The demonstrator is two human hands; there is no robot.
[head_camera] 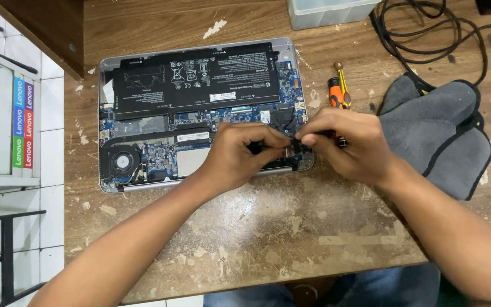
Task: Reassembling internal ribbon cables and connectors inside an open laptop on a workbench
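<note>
Fingers [268, 139] of the left hand [240, 156] are pinched together on a small dark part [292, 146] at the near right corner of the opened laptop [200, 108]. The right hand [350, 142] meets it from the other side, its fingertips closed on the same part. What exactly the part is cannot be told, since both hands cover most of it.

The laptop lies upside down on the scuffed wooden worktop [268, 227], its bottom cover already off, so the inside is bare. The wide black battery [194, 77] sits in place across the far half, and the round fan [121, 162] is in its seat at the near left corner, with the blue circuit board [200, 122] between them. By that, I judge the opening up to be done and the work to be at the stage of handling one small piece at the right-hand corner; the larger pieces look untouched.

Just beyond the right hand lies a screwdriver [336, 94] with an orange and black handle, its lower end hidden under the hand. Beside it to the right is a crumpled grey cloth [439, 131]. Black cables [427, 28] coil at the far right, and a clear plastic box [331, 11] stands at the far edge.
</note>
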